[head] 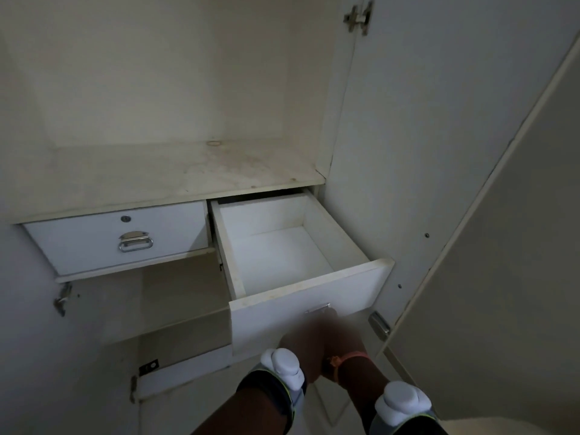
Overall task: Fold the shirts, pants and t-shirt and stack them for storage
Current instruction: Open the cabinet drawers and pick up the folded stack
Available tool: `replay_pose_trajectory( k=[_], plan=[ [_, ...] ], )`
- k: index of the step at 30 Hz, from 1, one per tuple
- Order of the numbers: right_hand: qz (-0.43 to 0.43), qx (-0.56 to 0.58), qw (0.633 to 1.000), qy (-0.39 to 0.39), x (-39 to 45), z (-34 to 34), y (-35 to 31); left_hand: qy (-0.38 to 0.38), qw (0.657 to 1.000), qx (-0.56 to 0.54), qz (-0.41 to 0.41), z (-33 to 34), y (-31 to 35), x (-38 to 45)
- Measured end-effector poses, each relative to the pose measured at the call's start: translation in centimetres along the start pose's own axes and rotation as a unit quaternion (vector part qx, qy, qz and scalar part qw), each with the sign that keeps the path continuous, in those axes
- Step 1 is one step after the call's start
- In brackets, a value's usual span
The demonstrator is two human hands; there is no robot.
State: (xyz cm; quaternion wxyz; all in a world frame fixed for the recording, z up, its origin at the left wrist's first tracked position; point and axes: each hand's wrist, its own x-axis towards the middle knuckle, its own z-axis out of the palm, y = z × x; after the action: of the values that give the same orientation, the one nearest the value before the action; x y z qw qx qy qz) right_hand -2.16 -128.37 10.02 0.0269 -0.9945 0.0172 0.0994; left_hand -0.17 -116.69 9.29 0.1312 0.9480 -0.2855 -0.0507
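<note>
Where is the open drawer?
In the head view, the open drawer is pulled out on the right, beside the closed drawer and under the shelf, with the hands at its front.

The open drawer (301, 246) is white inside and out, its front panel a flat white with a small silver handle (318, 308). The closed drawer (116, 237) beside it is white too, carrying a chrome pull (135, 241) and a round silver lock (125, 219). The shelf (175, 174) above is cream, mottled with brownish stains (one a faint ring). Silver hinges (359, 17) dot the off-white door (439, 120). Each wrist wears a dark band edged in yellow-green (276, 390) topped by a white knob (284, 365); an orange cord (350, 357) circles one wrist.
</note>
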Motion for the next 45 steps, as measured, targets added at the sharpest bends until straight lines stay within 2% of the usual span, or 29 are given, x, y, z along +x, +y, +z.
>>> replay_pose_trajectory(
  k=[1, 3, 5, 6, 8, 11, 13, 14, 19, 22, 23, 25, 26, 28, 29, 33, 39, 41, 45],
  plan=[
    [-0.003, -0.006, 1.0, -0.008, -0.2, -0.2, 0.1, 0.012, 1.0, -0.006, 0.003, 0.1, -0.1, -0.3],
    [-0.016, -0.015, 1.0, -0.012, -0.8, -0.2, 0.2, -0.033, 0.999, -0.022, 0.002, -0.4, -0.4, -1.2],
    [-0.037, -0.03, 0.999, -0.001, -1.7, 0.0, -0.1, 0.037, 0.999, 0.011, 0.028, -0.4, -1.7, -3.0],
    [-0.039, -0.036, 0.998, 0.035, -1.6, 0.2, 0.3, 0.041, 0.997, 0.029, 0.056, -0.4, -2.1, -3.0],
    [-0.063, -0.043, 0.995, 0.068, -1.8, 0.4, -0.8, 0.06, 0.994, 0.066, 0.056, -0.4, -3.3, -5.4],
    [-0.062, 0.011, 0.993, 0.104, -1.4, -0.3, -2.9, 0.084, 0.989, 0.116, 0.021, -2.7, -4.3, -7.5],
    [-0.119, 0.008, 0.982, 0.15, -2.7, -0.8, -7.2, 0.112, 0.986, 0.116, -0.042, -3.8, -5.5, -11.0],
    [-0.122, 0.008, 0.981, 0.147, -2.5, -1.0, -7.7, 0.102, 0.988, 0.104, -0.058, -4.5, -5.3, -11.1],
    [-0.255, 0.05, 0.959, 0.111, -7.9, 1.2, -19.2, 0.106, 0.967, 0.049, -0.226, -6.4, -8.7, -22.5],
    [-0.327, 0.042, 0.939, 0.095, -11.7, 3.9, -25.7, 0.093, 0.954, 0.05, -0.281, -5.7, -11.5, -30.5],
    [-0.326, 0.033, 0.94, 0.09, -12.0, 4.7, -25.9, 0.082, 0.955, 0.05, -0.282, -5.3, -11.8, -31.0],
    [-0.374, 0.014, 0.924, 0.074, -15.5, 6.5, -31.3, 0.08, 0.939, 0.035, -0.331, -4.5, -13.9, -37.8],
    [-0.378, 0.009, 0.923, 0.075, -15.9, 7.0, -31.4, 0.077, 0.94, 0.03, -0.332, -4.2, -14.1, -38.0],
    [-0.426, 0.002, 0.902, 0.076, -19.4, 8.3, -36.8, 0.079, 0.925, 0.028, -0.371, -4.6, -16.0, -44.4],
    [-0.425, 0.004, 0.902, 0.082, -19.6, 8.4, -37.1, 0.076, 0.923, 0.02, -0.376, -4.7, -16.0, -44.8],
    [-0.455, 0.014, 0.889, 0.056, -24.6, 9.4, -47.0, 0.097, 0.895, -0.01, -0.436, -4.9, -21.0, -56.0],
    [-0.426, 0.028, 0.904, 0.027, -28.2, 9.1, -57.9, 0.101, 0.857, -0.032, -0.505, -7.2, -28.1, -68.4],
    [-0.418, 0.02, 0.908, 0.023, -28.5, 9.1, -59.4, 0.089, 0.85, -0.036, -0.519, -7.6, -29.5, -70.6],
    [-0.381, -0.005, 0.925, -0.006, -27.3, 9.5, -62.8, 0.063, 0.863, -0.041, -0.5, -8.9, -34.9, -71.5]
  ],
)
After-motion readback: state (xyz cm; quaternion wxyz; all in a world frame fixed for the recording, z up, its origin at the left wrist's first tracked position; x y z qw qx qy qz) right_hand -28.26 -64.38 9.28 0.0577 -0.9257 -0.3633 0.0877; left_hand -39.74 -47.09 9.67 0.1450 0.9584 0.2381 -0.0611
